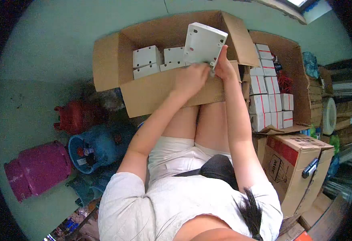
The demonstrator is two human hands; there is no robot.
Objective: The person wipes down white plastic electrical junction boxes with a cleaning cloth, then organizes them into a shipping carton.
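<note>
A white box-shaped piece with several dark holes is tilted above an open cardboard box. My right hand holds its lower right edge, the fingers partly hidden behind it. At its lower edge is my left hand, blurred by motion, fingers bent near the bottom corner; whether they grip anything cannot be made out. Inside the cardboard box lie similar white pieces, stacked at the left and middle.
To the right, another open carton holds several white boxes with red stripes. Below it stands a closed carton with a dark blue object on it. Gas cylinders, purple, blue and red, are at left.
</note>
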